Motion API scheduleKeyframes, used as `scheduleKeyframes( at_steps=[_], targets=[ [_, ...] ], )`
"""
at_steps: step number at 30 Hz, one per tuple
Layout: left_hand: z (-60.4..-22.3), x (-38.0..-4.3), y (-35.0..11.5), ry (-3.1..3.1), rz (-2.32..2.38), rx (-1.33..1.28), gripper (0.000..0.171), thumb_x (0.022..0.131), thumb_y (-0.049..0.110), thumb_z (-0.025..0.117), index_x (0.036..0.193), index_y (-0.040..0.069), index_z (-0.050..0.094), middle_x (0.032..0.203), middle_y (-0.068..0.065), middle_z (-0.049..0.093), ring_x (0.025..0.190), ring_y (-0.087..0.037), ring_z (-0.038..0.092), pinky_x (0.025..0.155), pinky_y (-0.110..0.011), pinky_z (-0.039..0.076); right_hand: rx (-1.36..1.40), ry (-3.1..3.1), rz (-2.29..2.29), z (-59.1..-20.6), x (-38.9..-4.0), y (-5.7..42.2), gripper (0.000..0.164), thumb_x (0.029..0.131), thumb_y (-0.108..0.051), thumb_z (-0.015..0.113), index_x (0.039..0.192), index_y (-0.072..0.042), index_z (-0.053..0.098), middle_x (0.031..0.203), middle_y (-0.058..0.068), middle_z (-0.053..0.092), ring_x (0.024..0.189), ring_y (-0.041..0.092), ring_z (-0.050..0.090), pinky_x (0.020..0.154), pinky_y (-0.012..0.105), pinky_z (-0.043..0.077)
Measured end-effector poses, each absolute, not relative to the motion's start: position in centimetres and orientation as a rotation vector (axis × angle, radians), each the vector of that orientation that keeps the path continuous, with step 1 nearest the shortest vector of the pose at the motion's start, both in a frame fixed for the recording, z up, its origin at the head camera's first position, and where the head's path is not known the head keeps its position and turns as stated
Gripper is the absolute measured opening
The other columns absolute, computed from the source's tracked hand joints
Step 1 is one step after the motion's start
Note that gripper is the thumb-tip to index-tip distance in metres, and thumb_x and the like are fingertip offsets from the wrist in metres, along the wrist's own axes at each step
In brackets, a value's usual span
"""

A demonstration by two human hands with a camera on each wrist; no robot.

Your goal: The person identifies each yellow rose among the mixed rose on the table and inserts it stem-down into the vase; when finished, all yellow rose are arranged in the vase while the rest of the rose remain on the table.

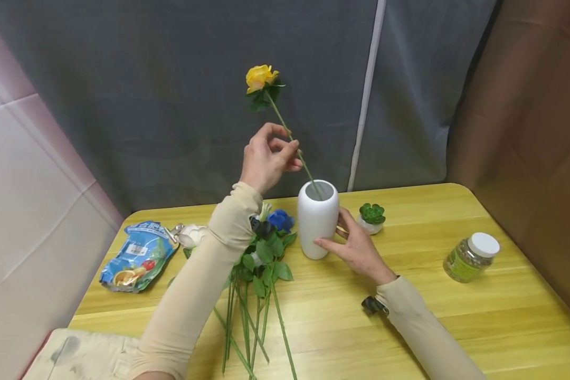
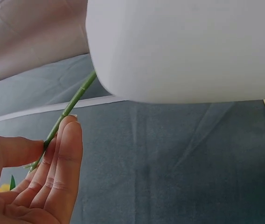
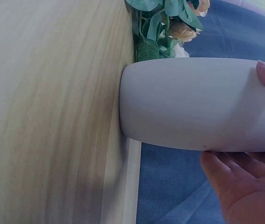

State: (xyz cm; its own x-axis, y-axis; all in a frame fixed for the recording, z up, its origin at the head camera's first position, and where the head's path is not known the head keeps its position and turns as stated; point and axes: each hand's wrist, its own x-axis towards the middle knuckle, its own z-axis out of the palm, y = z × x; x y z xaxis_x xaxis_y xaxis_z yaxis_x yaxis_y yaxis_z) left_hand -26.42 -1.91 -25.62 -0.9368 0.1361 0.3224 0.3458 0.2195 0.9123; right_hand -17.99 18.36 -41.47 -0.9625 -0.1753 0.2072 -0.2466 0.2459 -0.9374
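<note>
A yellow rose [image 1: 261, 78] leans up and to the left above a white vase [image 1: 316, 229]. My left hand [image 1: 268, 161] pinches its green stem [image 2: 79, 93] between thumb and fingers, and the stem's lower end is inside the vase mouth. The vase stands upright on the table; my right hand [image 1: 358, 250] holds its right side, thumb at the front and fingers behind. In the right wrist view the vase wall [image 3: 184, 102] lies between that thumb and the fingers [image 3: 216, 170]. Left of the vase lies a bunch of flowers, a blue rose [image 1: 281, 220] among them, their stems pointing towards me.
On the table [image 1: 342, 327], a small potted succulent [image 1: 372, 215] stands right of the vase. Farther right is a white-lidded jar [image 1: 472, 257]. A blue food pouch [image 1: 140, 257] lies at the left, above a beige cloth [image 1: 85, 356]. Grey curtains [image 1: 171, 105] hang behind.
</note>
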Motion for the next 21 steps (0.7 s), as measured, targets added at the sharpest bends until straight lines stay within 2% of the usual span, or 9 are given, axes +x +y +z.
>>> scheduleKeyframes(
  at_steps=[13, 21],
  targets=[
    [-26.6, -25.7, -1.5, -2.376, -1.725, -0.533, 0.026, 0.098, 0.012, 0.072, 0.119, 0.004, 0.059, 0.088, -0.018, 0.076, 0.063, -0.016, 0.073, 0.062, -0.030, 0.063, 0.430, -2.428, 1.854, -41.5, -18.1, 18.2, 0.084, 0.089, -0.023, 0.083, 0.158, -0.018, 0.035, 0.159, 0.010, 0.043, 0.147, 0.031, 0.044, 0.115, 0.050, 0.041],
    [-27.4, -25.3, -1.6, -2.439, -1.584, -0.597, 0.027, 0.098, 0.016, 0.072, 0.121, 0.007, 0.062, 0.091, -0.013, 0.078, 0.078, -0.024, 0.076, 0.070, -0.033, 0.063, 0.435, -2.430, 1.863, -41.5, -18.1, 17.9, 0.084, 0.089, -0.023, 0.083, 0.158, -0.018, 0.034, 0.159, 0.010, 0.043, 0.148, 0.031, 0.043, 0.115, 0.050, 0.042]
  ],
)
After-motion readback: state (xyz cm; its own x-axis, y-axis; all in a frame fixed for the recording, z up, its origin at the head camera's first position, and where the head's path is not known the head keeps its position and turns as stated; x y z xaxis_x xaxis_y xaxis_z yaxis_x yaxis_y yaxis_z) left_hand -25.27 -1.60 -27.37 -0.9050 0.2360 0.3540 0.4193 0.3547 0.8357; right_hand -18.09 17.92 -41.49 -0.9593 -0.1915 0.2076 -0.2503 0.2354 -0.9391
